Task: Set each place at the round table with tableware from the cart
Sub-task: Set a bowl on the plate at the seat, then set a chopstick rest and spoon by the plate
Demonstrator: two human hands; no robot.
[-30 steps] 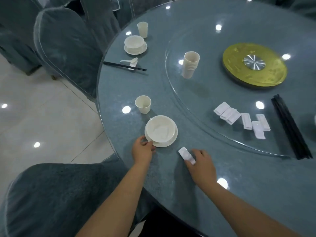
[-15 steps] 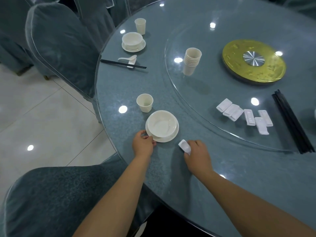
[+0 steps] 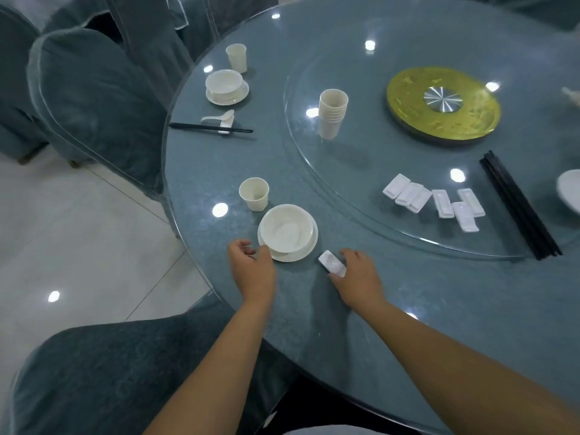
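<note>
On the round desk [image 3: 314, 309], near its front edge, a white bowl [image 3: 286, 229] sits in a saucer [image 3: 309, 246]. A paper cup [image 3: 254, 194] stands just behind them to the left. The left hand [image 3: 252, 271] lies on the desk at the left rim of the saucer; its thumb touches the rim, and the fingers are loosely curled with nothing inside, so this grip is released. The right hand [image 3: 357, 279] is to the right of the saucer. Its thumb and fingers pinch a small white rest [image 3: 331, 263], which lies flat on the desk, just beside the saucer but apart from it.

Further back at the left edge there is another place: a second cup [image 3: 237, 57], a second bowl [image 3: 223, 83] in its saucer [image 3: 241, 95], a white spoon [image 3: 218, 117] and black chopsticks [image 3: 210, 128] lying across a small rest.

On the glass turntable [image 3: 361, 183] stand a stack of cups [image 3: 332, 113], a group of white rests [image 3: 434, 200], a bundle of black chopsticks [image 3: 519, 204] and a gold disc [image 3: 442, 106] with a metal centre. At the right border a part of a white dish [image 3: 571, 189] is seen. Chairs [image 3: 94, 98] with grey-blue covers stand around the desk, one of them close in front of the person.
</note>
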